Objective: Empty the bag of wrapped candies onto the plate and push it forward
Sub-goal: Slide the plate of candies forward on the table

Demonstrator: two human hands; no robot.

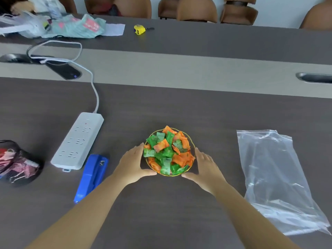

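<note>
A small clear plate with a gold rim (pixel 190 141) sits on the dark table, heaped with green and orange wrapped candies (pixel 168 151). My left hand (pixel 133 163) cups the plate's left side, thumb at the near rim. On the other side, my right hand (pixel 206 165) does the same, fingers along the rim and thumb at the near edge. The clear plastic bag (pixel 274 177) lies flat on the table to the right, with no candies visible inside.
A blue stapler (pixel 92 177) and a white power strip (pixel 79 141) with its cable lie left of the plate. A dark pouch (pixel 16 162) is at the far left. Farther forward are a phone (pixel 62 69), a yellow tape measure (pixel 139 29), packaging and brown chairs.
</note>
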